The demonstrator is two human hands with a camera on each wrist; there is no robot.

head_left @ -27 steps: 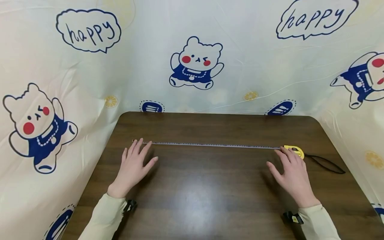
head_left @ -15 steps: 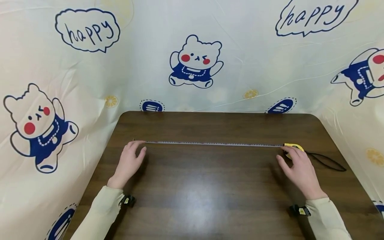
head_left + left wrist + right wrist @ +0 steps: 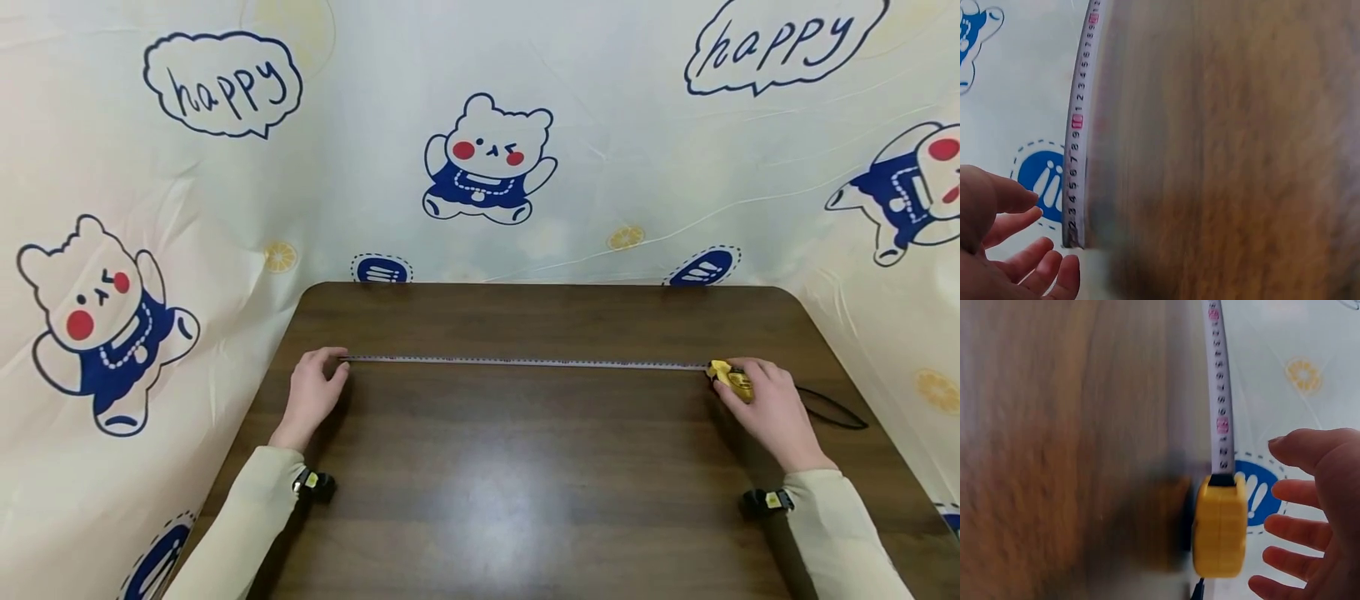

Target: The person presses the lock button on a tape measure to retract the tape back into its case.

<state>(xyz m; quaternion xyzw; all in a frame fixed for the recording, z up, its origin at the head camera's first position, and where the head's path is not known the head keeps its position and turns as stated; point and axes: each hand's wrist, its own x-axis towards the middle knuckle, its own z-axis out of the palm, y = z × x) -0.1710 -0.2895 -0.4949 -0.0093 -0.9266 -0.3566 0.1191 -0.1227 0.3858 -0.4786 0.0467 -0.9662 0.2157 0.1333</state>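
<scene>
The head view is brightly lit, with a whitish glare reflected off the nearer part of the dark tabletop (image 3: pixel 498 492) and soft shadows cast along the inner side of both sleeves (image 3: pixel 243 517). Both wrist views are dimmer and greyer; much of the tabletop is smeared by blur, while the tape blade (image 3: pixel 1077 156) is rendered sharply enough to be read.

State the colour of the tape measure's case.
Mainly yellow; the case shows best in the right wrist view.
</scene>
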